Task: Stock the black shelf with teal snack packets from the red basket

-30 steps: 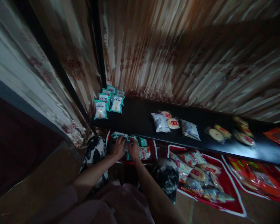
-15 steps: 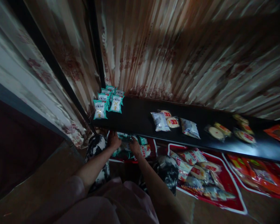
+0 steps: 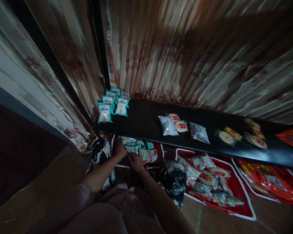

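My left hand (image 3: 121,150) reaches into the left end of a red basket with a white rim (image 3: 163,152), below the black shelf. Its fingertips are hard to see in the dim light. My right hand (image 3: 136,162) is low in the same basket, close to the left one, its fingers bent together; whatever they hold is hidden. Around the hands lie teal-and-white snack bags (image 3: 129,140) and a pale snack bag with red print (image 3: 148,156). Several matching teal snack bags (image 3: 104,112) stand in rows on the shelf's left end.
The black shelf (image 3: 144,118) also carries blue-white packets (image 3: 168,125), round wrapped cakes (image 3: 181,126) and an orange packet (image 3: 291,138). On the floor to the right are a second red basket (image 3: 246,203) of packets and another with orange packets (image 3: 271,178). A black post (image 3: 101,48) and curtains (image 3: 161,58) stand behind.
My right hand has moved left and toward me, closer to my left hand. More of the bags in the basket now show. The left hand has barely shifted.
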Action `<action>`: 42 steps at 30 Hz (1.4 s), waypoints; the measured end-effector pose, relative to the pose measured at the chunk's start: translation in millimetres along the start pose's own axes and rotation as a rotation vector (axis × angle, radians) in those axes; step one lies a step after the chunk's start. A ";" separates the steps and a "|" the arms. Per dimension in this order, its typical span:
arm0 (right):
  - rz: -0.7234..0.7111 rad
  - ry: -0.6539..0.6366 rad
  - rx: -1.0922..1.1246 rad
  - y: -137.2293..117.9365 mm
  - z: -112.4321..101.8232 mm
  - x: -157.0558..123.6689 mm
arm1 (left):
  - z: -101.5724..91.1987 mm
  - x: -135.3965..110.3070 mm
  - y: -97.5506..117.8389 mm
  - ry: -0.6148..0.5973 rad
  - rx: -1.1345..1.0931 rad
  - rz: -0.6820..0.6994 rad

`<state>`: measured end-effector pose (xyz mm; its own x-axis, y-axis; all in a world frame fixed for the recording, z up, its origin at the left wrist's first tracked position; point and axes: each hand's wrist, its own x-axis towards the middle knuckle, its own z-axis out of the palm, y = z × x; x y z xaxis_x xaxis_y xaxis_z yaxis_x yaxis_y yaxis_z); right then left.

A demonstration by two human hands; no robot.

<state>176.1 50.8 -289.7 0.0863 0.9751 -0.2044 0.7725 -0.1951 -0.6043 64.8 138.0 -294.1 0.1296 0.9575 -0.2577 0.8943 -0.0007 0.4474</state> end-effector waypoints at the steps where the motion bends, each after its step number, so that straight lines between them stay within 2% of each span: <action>1: -0.003 0.013 -0.019 0.8 -1.6 -2.7 | 1.7 -0.8 -2.2 -0.008 0.000 0.006; 4: 0.009 0.005 -0.110 3.3 -8.4 -13.6 | 3.1 -1.6 -7.6 -0.020 -0.011 0.013; 8: -0.026 -0.148 -0.233 3.1 -16.7 -27.9 | -0.6 -0.6 -11.9 -0.031 -0.042 0.024; 12: -0.064 -0.176 -0.302 -4.3 -19.6 -33.1 | -3.6 -1.2 -16.8 -0.044 -0.052 0.048; 18: -0.103 -0.218 -0.301 -21.1 -4.2 -36.9 | -6.3 -2.3 -27.6 -0.048 -0.081 0.015; 24: -0.058 -0.241 -0.305 -31.8 6.1 -46.8 | -7.0 -4.1 -31.9 -0.056 -0.111 -0.048; 26: -0.065 -0.254 -0.310 -33.4 3.2 -48.6 | -7.8 -5.5 -30.6 -0.025 -0.096 -0.032; 31: -0.089 -0.297 -0.292 -32.4 -5.9 -44.1 | -15.7 -5.5 -20.3 0.162 -0.007 0.042; 33: -0.083 -0.312 -0.261 -30.2 -7.4 -39.7 | -19.9 -2.2 -13.8 0.155 0.023 0.084; 36: -0.049 -0.327 -0.168 -25.8 -5.7 -33.0 | -22.4 4.9 -6.3 0.035 0.068 0.174; 39: 0.086 -0.257 0.147 -19.8 0.6 -26.1 | -19.4 9.0 -5.0 -0.042 0.129 0.217; 42: 0.217 -0.155 0.442 -12.2 8.7 -17.3 | -16.2 7.0 -6.7 -0.040 0.181 0.236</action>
<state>159.8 35.3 -285.5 0.0947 0.8867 -0.4525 0.4048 -0.4496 -0.7963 52.8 149.3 -285.0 0.3570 0.9125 -0.1997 0.8987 -0.2772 0.3399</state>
